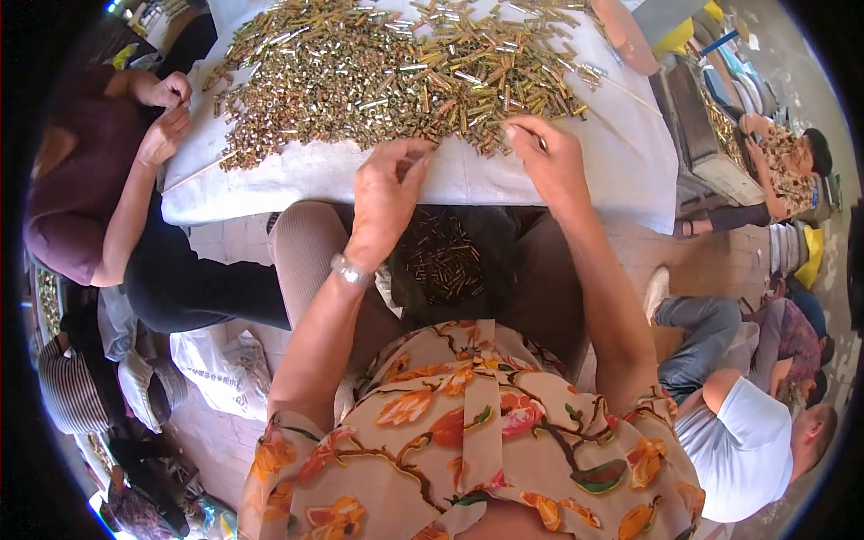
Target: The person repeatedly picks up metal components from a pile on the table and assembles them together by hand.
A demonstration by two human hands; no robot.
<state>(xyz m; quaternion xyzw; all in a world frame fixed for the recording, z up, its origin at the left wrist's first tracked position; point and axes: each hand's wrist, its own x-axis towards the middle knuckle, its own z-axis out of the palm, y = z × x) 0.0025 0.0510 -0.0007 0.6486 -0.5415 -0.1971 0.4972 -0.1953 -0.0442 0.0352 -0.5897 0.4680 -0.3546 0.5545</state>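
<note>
On a table covered in white cloth lies a large heap of small brass-coloured metal parts. Its left part is short nut-like pieces (pixel 315 94); its right part is longer thin metal sleeves (pixel 490 81). My left hand (pixel 387 189), with a watch on the wrist, is at the heap's near edge, thumb and fingers closed together. My right hand (pixel 549 162) is to the right, its thumb and forefinger pinched beside the sleeves. What either hand holds is too small or hidden to tell. Below the table edge, between my knees, a dark bag (pixel 441 261) holds many small metal pieces.
At the left a person in a dark red top (pixel 85 171) works with both hands at the table's edge. Thin sticks (pixel 193 171) lie on the cloth. A white plastic bag (pixel 225 369) rests on the floor. Other people sit at the right, near a wooden box (pixel 711 135).
</note>
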